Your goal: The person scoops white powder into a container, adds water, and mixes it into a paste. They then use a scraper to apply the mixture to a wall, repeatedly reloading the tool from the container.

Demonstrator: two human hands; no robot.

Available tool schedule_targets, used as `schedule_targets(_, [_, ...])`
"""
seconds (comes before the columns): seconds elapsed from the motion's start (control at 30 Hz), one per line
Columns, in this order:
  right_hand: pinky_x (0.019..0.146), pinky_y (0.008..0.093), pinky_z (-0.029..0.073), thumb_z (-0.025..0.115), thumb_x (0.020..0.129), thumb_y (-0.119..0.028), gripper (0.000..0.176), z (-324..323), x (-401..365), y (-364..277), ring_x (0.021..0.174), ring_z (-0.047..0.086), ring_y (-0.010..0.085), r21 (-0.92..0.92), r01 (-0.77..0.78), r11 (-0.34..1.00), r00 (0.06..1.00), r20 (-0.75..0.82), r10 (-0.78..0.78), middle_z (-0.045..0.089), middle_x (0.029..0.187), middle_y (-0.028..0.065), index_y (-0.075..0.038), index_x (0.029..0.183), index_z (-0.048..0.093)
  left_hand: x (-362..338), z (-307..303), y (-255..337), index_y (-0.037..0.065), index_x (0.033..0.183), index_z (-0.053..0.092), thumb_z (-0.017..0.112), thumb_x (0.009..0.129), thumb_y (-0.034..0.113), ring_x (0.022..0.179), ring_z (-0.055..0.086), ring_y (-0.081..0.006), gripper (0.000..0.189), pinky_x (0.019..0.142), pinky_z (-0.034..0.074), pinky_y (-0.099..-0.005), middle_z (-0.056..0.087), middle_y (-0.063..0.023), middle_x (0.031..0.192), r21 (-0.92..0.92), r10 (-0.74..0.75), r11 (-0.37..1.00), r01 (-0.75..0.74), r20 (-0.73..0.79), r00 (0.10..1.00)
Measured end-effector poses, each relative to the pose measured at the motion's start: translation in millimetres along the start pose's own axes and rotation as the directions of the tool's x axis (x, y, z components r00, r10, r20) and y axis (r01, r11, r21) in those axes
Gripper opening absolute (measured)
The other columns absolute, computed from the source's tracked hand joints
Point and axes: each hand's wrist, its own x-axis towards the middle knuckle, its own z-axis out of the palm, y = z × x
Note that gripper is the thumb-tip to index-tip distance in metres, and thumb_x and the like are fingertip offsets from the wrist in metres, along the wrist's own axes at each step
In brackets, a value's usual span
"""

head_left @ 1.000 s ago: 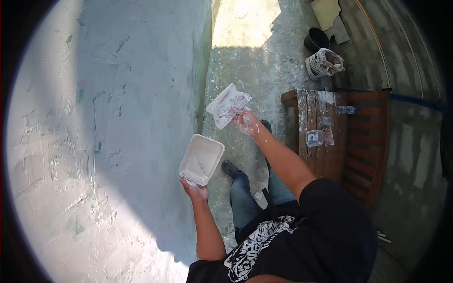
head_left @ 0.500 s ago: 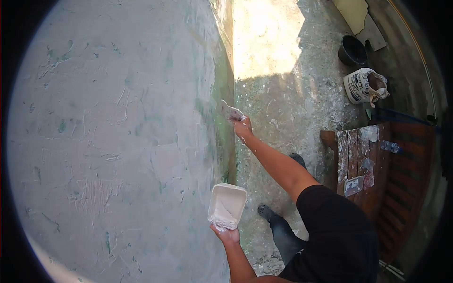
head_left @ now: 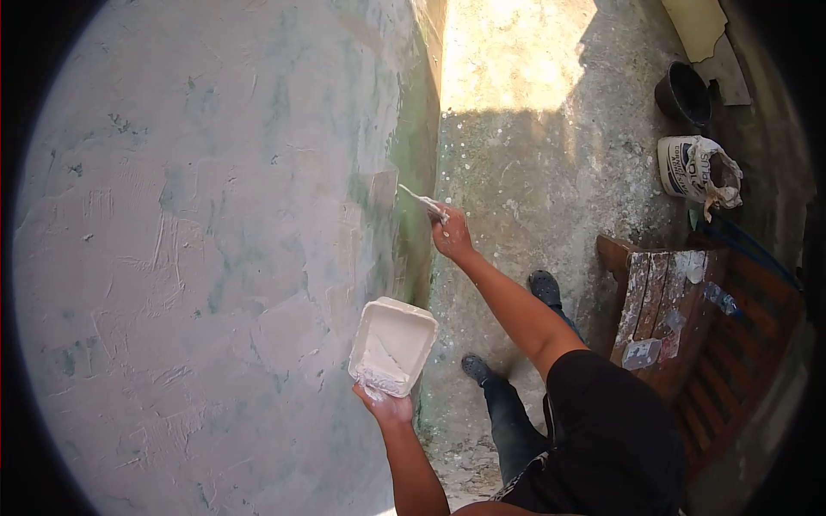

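Observation:
My left hand holds a white rectangular tray by its lower end, with the fingers partly hidden beneath it. White paste lies in the lower part of the tray. Further up, my right hand is closed around a putty knife smeared with white paste. The blade appears nearly edge-on beside the wall's green strip; whether it touches the wall cannot be made out. White, uneven coating with greenish patches covers the wall.
A black bucket and an open paste bag stand on the speckled floor at the upper right. Below them is a wooden bench with a plastic bottle and a clear container. My shoes show on the floor.
The view has shifted, with the bucket, bag and bench now further right. My left hand and the tray appear further left and higher. The knife's blade has turned from its flat face to nearly edge-on.

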Motion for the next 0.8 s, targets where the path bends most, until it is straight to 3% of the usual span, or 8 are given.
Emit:
schedule_targets(0.1, [0.089, 0.0472, 0.048, 0.05, 0.076, -0.006, 0.035, 3.5, 60.7, -11.3, 0.095, 0.061, 0.0439, 0.097, -0.292, 0.952, 0.954, -0.039, 0.296, 0.065, 0.1, 0.0256, -0.001, 0.107, 0.065, -1.5, 1.8, -1.4, 0.015, 0.142, 0.041, 0.036, 0.099, 0.049, 0.132, 0.044, -0.0249, 0.055, 0.112, 0.036, -0.042, 0.047, -0.0034, 0.143, 0.012, -0.016, 1.0, 0.016, 0.032, 0.999])
schedule_targets(0.2, [0.092, 0.0485, 0.046, 0.05, 0.074, -0.006, 0.035, 28.5, 77.9, -15.6, 0.098, 0.059, 0.0439, 0.207, -0.375, 0.904, 0.927, 0.101, 0.361, 0.064, 0.101, 0.0261, 0.001, 0.105, 0.065, -7.1, 7.6, 1.5, 0.014, 0.142, 0.041, 0.035, 0.099, 0.048, 0.132, 0.044, -0.0249, 0.055, 0.112, 0.036, -0.0416, 0.046, -0.0032, 0.143, 0.018, -0.038, 0.999, 0.038, -0.018, 0.999])
schedule_targets(0.33, [0.088, 0.047, 0.049, 0.052, 0.072, -0.001, 0.034, 45.7, -1.1, -52.8, 0.093, 0.063, 0.0433, 0.037, -0.067, 0.997, 0.985, -0.158, 0.072, 0.066, 0.104, 0.0213, 0.0, 0.103, 0.066, -12.1, 5.7, 2.5, 0.014, 0.142, 0.041, 0.034, 0.1, 0.046, 0.131, 0.045, -0.0248, 0.054, 0.111, 0.037, -0.0408, 0.046, -0.0034, 0.143, 0.035, -0.031, 0.999, 0.032, -0.027, 0.999])
schedule_targets(0.4, [0.086, 0.0461, 0.051, 0.055, 0.073, 0.0, 0.031, 32.4, -45.2, -65.3, 0.091, 0.064, 0.0424, 0.101, 0.156, 0.983, 0.975, -0.175, -0.136, 0.066, 0.103, 0.0189, -0.001, 0.102, 0.066, -9.9, 15.5, 8.2, 0.013, 0.142, 0.041, 0.034, 0.1, 0.046, 0.131, 0.045, -0.0248, 0.054, 0.11, 0.038, -0.0404, 0.046, -0.0034, 0.143, 0.037, -0.014, 0.999, 0.014, -0.006, 1.0])
schedule_targets(0.53, [0.086, 0.0485, 0.048, 0.056, 0.073, 0.002, 0.037, 3.3, -45.4, -55.3, 0.099, 0.061, 0.0396, 0.251, 0.259, 0.933, 0.965, -0.02, -0.262, 0.065, 0.107, 0.0201, -0.003, 0.109, 0.063, -3.5, 38.1, 22.0, 0.012, 0.141, 0.042, 0.034, 0.1, 0.045, 0.13, 0.046, -0.0242, 0.053, 0.109, 0.039, -0.0397, 0.047, -0.0035, 0.143, 0.039, 0.047, 0.998, -0.047, 0.015, 0.999])
schedule_targets(0.67, [0.08, 0.0426, 0.051, 0.054, 0.083, -0.004, 0.033, -27.5, 41.7, -86.7, 0.09, 0.065, 0.038, 0.175, -0.304, 0.936, 0.953, 0.052, 0.3, 0.069, 0.1, 0.0187, -0.006, 0.114, 0.067, -12.5, 51.2, 30.3, 0.012, 0.14, 0.043, 0.035, 0.1, 0.044, 0.129, 0.047, -0.0239, 0.052, 0.109, 0.04, -0.0399, 0.048, -0.0038, 0.141, 0.019, 0.078, 0.997, -0.079, 0.053, 0.996])
schedule_targets(0.77, [0.078, 0.0443, 0.051, 0.057, 0.08, -0.004, 0.031, 16.4, 56.9, -85.9, 0.086, 0.065, 0.0396, 0.193, -0.301, 0.934, 0.949, -0.039, 0.314, 0.068, 0.095, 0.0218, -0.003, 0.109, 0.068, -15.9, 43.0, 30.3, 0.012, 0.14, 0.043, 0.035, 0.1, 0.044, 0.129, 0.048, -0.024, 0.052, 0.108, 0.04, -0.0401, 0.049, -0.004, 0.141, -0.01, 0.081, 0.997, -0.08, 0.074, 0.994])
schedule_targets(0.8, [0.077, 0.0448, 0.052, 0.058, 0.078, -0.003, 0.029, 35.2, 45.3, -99.6, 0.083, 0.065, 0.04, 0.159, -0.115, 0.981, 0.966, -0.21, 0.147, 0.068, 0.092, 0.0232, -0.001, 0.104, 0.068, -17.2, 42.8, 30.3, 0.012, 0.14, 0.043, 0.035, 0.1, 0.044, 0.129, 0.048, -0.024, 0.052, 0.108, 0.04, -0.0401, 0.049, -0.004, 0.141, -0.016, 0.085, 0.996, -0.084, 0.072, 0.994])
